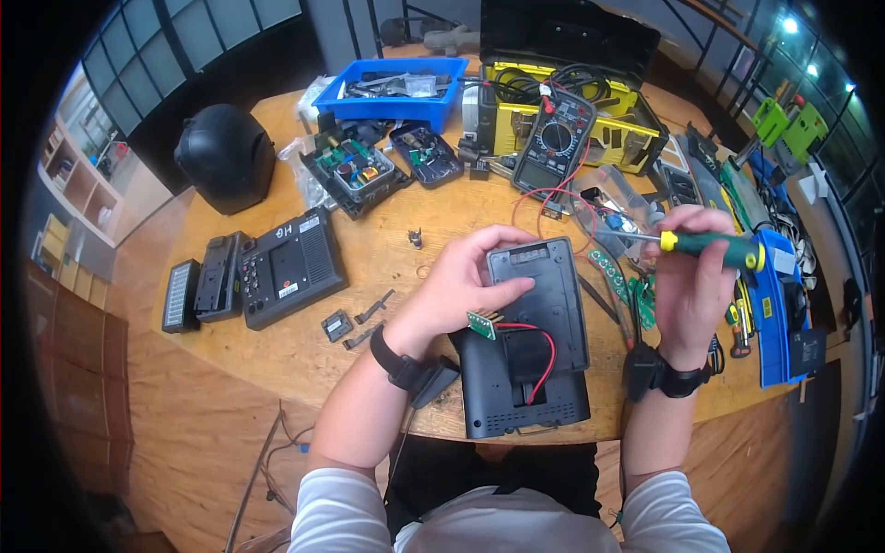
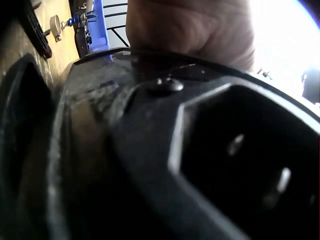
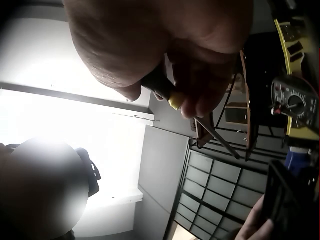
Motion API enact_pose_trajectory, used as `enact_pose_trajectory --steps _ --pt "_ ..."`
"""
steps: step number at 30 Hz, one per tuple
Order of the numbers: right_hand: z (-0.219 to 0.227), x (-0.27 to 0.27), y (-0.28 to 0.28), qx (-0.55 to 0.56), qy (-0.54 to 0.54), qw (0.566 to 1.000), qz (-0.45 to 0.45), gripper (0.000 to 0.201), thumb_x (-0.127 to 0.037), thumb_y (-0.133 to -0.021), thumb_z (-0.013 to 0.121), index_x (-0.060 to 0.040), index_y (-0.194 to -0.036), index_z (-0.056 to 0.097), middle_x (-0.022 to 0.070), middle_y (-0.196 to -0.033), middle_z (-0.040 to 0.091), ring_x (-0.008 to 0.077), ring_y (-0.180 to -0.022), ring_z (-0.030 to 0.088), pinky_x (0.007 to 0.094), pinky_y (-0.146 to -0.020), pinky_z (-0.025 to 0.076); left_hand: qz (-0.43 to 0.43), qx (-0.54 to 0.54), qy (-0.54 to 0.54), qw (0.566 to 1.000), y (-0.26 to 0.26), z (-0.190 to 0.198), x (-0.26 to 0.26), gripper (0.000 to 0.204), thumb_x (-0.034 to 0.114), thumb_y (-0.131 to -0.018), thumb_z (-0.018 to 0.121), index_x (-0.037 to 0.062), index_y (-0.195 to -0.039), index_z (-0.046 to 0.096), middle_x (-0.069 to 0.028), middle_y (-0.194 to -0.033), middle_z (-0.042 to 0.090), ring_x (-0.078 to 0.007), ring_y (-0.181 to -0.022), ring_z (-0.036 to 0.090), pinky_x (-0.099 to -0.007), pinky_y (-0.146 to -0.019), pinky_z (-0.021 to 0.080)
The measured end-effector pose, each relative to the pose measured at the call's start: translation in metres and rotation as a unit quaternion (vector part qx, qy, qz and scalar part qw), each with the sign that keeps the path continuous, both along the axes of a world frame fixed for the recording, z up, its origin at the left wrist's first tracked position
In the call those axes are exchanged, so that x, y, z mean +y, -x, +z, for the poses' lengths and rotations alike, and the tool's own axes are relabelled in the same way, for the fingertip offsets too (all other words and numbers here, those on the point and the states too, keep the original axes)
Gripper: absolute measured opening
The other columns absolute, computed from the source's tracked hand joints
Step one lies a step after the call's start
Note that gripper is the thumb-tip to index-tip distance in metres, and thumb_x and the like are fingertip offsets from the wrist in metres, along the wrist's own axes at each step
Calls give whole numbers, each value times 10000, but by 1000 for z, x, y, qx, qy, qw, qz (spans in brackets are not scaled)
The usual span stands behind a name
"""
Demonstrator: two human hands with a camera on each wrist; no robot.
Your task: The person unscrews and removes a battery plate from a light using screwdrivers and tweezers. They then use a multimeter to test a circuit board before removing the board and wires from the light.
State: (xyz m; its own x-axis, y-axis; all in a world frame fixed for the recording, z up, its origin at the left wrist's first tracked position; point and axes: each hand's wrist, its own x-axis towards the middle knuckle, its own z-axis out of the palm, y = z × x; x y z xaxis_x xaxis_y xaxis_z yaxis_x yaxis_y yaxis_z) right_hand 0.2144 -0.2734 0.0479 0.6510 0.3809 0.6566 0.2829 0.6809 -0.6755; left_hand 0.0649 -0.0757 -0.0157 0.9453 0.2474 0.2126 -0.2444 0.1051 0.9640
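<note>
In the head view my left hand (image 1: 466, 281) grips the upper left edge of a black device housing (image 1: 525, 369), thumb across its face. A small green board (image 1: 481, 324) and a red wire (image 1: 553, 355) lie on the housing. To its right my right hand (image 1: 696, 286) holds a green and yellow screwdriver (image 1: 714, 249), its shaft pointing left above the table. The right wrist view shows the fingers round the screwdriver (image 3: 217, 137). In the left wrist view a black casing with a socket (image 2: 150, 130) fills the picture, below part of the hand (image 2: 190, 30).
A multimeter (image 1: 553, 138) leans on a yellow toolbox (image 1: 636, 138). A blue bin (image 1: 396, 115), opened circuit housings (image 1: 355, 175) and a black device marked HG (image 1: 290, 267) stand behind and left. Green boards (image 1: 613, 276) and a blue tray (image 1: 770, 323) lie right.
</note>
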Motion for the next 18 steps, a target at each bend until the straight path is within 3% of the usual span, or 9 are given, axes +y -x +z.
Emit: enact_pose_trajectory --steps 3,4,6,16,18 --pt "-21 5 4 -75 23 996 40 201 -199 -1065 596 -17 -1115 526 155 -1015 638 187 -792 637 328 -722 576 16 11 -64 998 0 0 -1 469 4 -875 774 -17 -1312 606 -76 -1233 680 -137 -1135 639 -306 -1003 510" --pt "-29 9 7 -66 45 995 57 158 -99 -1022 643 -19 -1081 520 160 -1033 647 188 -823 657 317 -734 581 16 10 -64 998 1 1 -2 469 4 -875 774 -17 -1312 606 -76 -1233 680 -137 -1135 639 -306 -1003 510" --pt "-36 14 18 -62 103 992 26 131 -21 -1005 627 -10 -1073 516 164 -1036 649 192 -837 670 321 -748 589 15 10 -43 999 0 1 -1 458 3 -881 759 -18 -1311 604 -78 -1226 682 -133 -1132 639 -303 -1001 509" --pt "-43 18 15 -46 117 990 56 129 -5 -998 623 -1 -1080 524 177 -1075 638 215 -855 688 351 -787 603 19 2 -32 999 1 0 -2 437 18 -878 758 -17 -1288 608 -83 -1225 682 -131 -1135 637 -300 -994 513" --pt "-46 20 13 -32 133 988 72 148 -29 -1001 640 0 -1087 524 179 -1074 639 232 -872 696 362 -798 605 32 -7 -86 996 1 -3 0 433 17 -879 754 -15 -1285 608 -86 -1234 679 -131 -1136 636 -300 -992 514"
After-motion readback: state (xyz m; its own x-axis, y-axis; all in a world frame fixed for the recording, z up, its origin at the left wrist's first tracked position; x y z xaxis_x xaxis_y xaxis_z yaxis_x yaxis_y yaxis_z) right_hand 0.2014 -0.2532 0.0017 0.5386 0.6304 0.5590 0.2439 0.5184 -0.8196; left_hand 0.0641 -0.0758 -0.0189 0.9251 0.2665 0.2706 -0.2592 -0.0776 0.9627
